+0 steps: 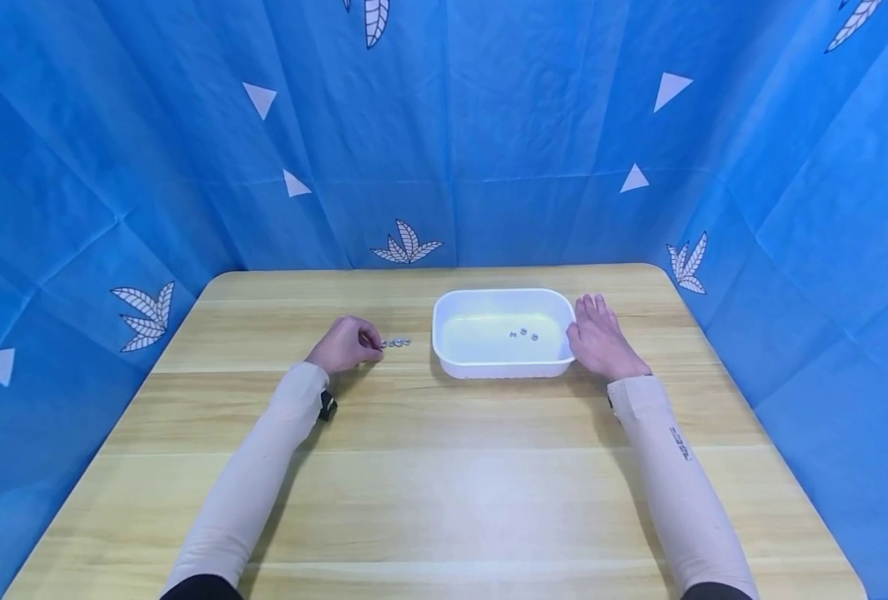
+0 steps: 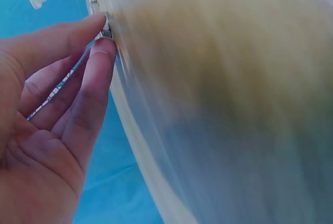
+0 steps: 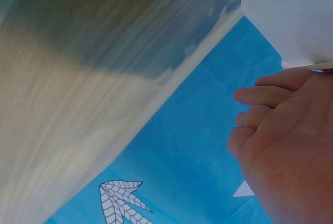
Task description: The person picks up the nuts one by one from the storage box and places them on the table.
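My left hand [image 1: 346,343] pinches a small shiny metal piece [image 2: 106,33], which looks like a nut, between thumb and index finger at the tabletop. Right of those fingertips, several similar small metal pieces [image 1: 398,342] lie in a short row. My right hand [image 1: 603,340] rests against the right rim of a white plastic basin [image 1: 507,367], its fingers extended away along the outside. The right thumb is mostly hidden in the right wrist view. Inside the basin, 3 small metal pieces [image 1: 524,332] lie apart on the floor, right of the middle.
The light wooden table [image 1: 444,483] has rounded far corners. A blue curtain [image 1: 526,125] with white triangles and leaf prints hangs behind it and along both sides. Wrist straps sit at the sleeve cuffs.
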{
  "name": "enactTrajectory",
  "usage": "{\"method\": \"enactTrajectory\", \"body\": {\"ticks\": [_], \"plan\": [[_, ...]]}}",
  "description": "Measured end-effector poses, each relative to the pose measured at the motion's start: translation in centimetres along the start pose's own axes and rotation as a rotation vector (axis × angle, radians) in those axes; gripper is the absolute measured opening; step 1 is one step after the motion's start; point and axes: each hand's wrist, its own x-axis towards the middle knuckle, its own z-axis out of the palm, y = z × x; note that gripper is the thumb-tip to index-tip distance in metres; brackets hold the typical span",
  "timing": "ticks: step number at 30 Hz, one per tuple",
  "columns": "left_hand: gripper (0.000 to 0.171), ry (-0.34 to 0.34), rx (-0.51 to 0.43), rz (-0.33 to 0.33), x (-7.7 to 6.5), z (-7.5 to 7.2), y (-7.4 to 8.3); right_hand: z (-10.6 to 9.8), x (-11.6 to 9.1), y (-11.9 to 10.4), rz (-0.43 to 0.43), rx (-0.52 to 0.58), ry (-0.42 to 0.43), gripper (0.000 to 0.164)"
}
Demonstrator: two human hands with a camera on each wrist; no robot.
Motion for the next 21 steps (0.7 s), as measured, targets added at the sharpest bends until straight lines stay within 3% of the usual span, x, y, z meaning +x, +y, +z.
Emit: {"method": "enactTrajectory", "body": {"ticks": [21], "plan": [[0.010, 0.015, 0.011, 0.016, 0.12, 0.15, 0.06, 0.00, 0.06, 0.18, -0.004, -0.008, -0.003, 0.064]]}}
